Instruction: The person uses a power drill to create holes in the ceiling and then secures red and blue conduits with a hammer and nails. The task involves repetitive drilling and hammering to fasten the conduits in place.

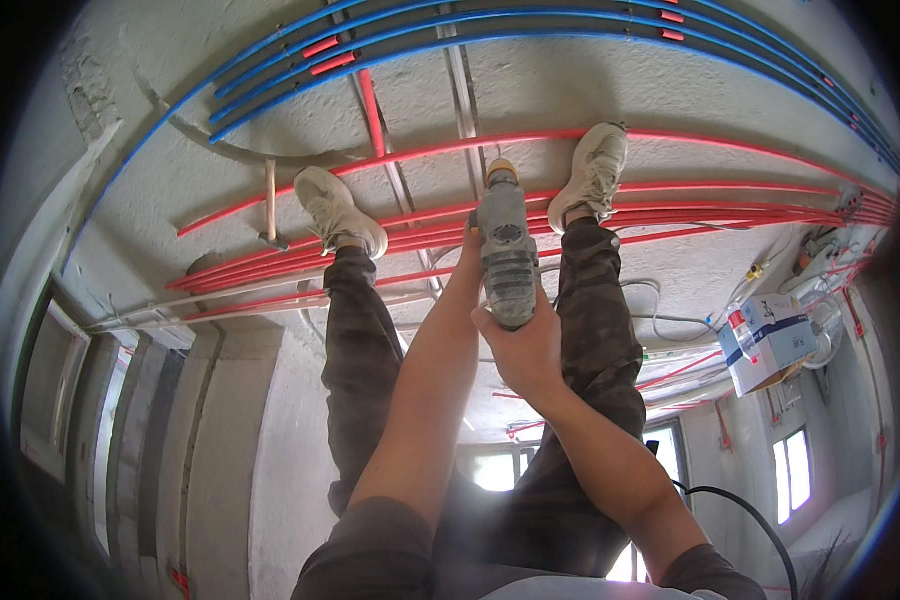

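A dust-covered grey hammer drill (pixel 508 245) with a yellow collar is held out between my legs, its front end pointing away from me. My right hand (pixel 526 350) is closed around its rear end. On the drill's left side is my left hand (pixel 468 258), near a dark part that sticks out there; the drill's body hides most of its fingers, but it appears to grip the tool. Just beyond the collar runs a red pipe (pixel 440 147) on the grey concrete floor. Where the bit's tip meets the floor is hard to make out.
My shoes (pixel 335 212) stand among several red pipes. A hammer (pixel 270 200) with a wooden handle is at the left. Blue pipes (pixel 500 14) curve across the far side, and metal conduits (pixel 462 90) cross the floor. A cardboard box (pixel 770 340) sits at the right.
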Tool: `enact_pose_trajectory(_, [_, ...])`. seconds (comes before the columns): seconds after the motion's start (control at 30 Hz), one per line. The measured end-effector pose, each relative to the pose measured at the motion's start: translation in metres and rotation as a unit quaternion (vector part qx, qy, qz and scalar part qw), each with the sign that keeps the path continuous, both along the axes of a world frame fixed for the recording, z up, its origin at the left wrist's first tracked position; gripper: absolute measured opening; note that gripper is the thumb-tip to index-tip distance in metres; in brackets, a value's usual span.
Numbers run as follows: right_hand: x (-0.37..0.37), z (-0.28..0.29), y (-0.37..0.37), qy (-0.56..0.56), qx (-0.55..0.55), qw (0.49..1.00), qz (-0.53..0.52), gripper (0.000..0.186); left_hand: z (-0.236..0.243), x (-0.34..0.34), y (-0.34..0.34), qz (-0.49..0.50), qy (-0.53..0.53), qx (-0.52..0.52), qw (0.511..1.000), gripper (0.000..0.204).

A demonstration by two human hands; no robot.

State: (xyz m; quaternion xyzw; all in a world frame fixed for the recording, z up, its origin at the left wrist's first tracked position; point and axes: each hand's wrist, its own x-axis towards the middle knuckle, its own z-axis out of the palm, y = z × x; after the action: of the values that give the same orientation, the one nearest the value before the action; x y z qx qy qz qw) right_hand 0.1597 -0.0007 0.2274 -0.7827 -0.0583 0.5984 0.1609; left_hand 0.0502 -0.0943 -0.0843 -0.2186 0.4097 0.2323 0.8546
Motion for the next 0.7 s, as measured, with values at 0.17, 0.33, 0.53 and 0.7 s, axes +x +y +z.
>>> enact_pose_trajectory(0.17, [-0.002,0.0,0.001,0.014,0.022,1.0,-0.005,0.047,0.007,-0.009,0.004,0.002,0.005,0.017,1.0,0.035])
enact_pose_trajectory(0.33, [0.004,-0.001,0.003,0.021,0.029,0.998,-0.056,0.046,0.089,0.004,0.073,-0.186,0.231,0.04,0.954,0.039])
enact_pose_trajectory(0.53, [0.005,-0.006,0.003,0.049,0.065,0.984,-0.16,0.025,0.261,-0.036,0.086,-0.264,0.377,0.03,0.887,0.048])
enact_pose_trajectory(0.7, [0.002,-0.008,0.003,0.062,0.075,0.985,-0.141,0.023,0.312,-0.029,0.083,-0.315,0.362,0.26,0.838,0.043])
